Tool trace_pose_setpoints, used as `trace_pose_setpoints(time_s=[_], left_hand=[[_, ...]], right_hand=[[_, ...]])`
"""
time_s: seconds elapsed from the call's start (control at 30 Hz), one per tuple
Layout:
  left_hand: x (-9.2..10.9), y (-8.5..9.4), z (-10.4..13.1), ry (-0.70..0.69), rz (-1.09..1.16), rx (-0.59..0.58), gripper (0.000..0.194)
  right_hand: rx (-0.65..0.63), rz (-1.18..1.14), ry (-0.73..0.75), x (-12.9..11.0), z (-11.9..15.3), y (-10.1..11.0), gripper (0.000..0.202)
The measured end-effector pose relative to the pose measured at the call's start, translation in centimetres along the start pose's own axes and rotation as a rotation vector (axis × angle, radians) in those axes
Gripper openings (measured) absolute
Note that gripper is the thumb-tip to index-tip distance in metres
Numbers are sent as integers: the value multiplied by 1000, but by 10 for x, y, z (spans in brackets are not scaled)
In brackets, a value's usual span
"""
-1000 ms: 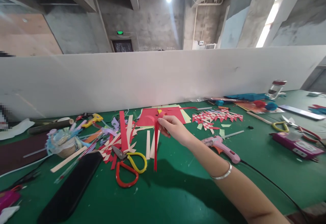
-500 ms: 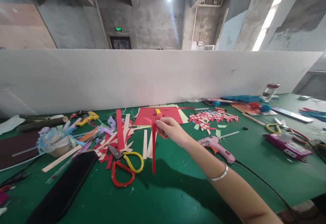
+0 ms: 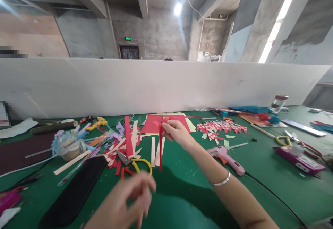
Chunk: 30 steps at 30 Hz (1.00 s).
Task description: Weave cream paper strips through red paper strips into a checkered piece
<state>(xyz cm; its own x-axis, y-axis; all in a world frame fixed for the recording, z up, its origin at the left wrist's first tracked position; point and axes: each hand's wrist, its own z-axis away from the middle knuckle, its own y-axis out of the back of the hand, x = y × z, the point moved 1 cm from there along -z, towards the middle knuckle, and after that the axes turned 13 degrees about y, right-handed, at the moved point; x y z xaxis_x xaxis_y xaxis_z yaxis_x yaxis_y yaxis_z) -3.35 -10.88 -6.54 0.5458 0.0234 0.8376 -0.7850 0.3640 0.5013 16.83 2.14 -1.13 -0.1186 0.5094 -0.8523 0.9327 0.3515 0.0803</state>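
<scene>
My right hand (image 3: 177, 132) pinches a red paper strip (image 3: 160, 152) between thumb and fingers; its long end hangs down above the green table. Part of the strip is hidden behind the fingers. My left hand (image 3: 127, 199), blurred by motion, is at the lower middle with loosely bent fingers apart and nothing visible in them. It covers part of the scissors (image 3: 142, 162), which have one yellow and one red handle. Behind my right hand lies a red paper sheet (image 3: 150, 124) on pale sheets.
Loose paper strips (image 3: 128, 137) lie left of centre. Woven red-and-white paper (image 3: 221, 126) and a pink glue gun (image 3: 229, 159) with a black cord are on the right. A black elongated case (image 3: 75, 191) lies at front left. A white partition (image 3: 166, 86) stands behind.
My left hand has come into view from below, over the scissors' handles. My right hand still pinches the red strip; the view has tilted slightly upward.
</scene>
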Motion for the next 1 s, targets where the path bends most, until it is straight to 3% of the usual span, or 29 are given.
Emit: trace_pose_setpoints(time_s=[0.1, 0.17, 0.23, 0.5, 0.77, 1.0], left_hand=[[60, 26, -57, -136, 86, 387, 34], [86, 36, -87, -213, 46, 468, 37], [100, 38, -108, -269, -65, 490, 34], [100, 18, -140, -369, -81, 562, 41], [101, 11, -140, -458, -32, 571, 40], [95, 5, -141, -443, 15, 594, 40]], right_hand=[[24, 24, 34, -5, -3, -3, 37], [37, 61, 50, -6, -4, -3, 38], [45, 88, 52, -4, -3, -2, 37], [141, 55, 74, 2, -6, 9, 39], [168, 8, 58, 4, -9, 12, 40], [173, -11, 31, 7, -8, 9, 41]])
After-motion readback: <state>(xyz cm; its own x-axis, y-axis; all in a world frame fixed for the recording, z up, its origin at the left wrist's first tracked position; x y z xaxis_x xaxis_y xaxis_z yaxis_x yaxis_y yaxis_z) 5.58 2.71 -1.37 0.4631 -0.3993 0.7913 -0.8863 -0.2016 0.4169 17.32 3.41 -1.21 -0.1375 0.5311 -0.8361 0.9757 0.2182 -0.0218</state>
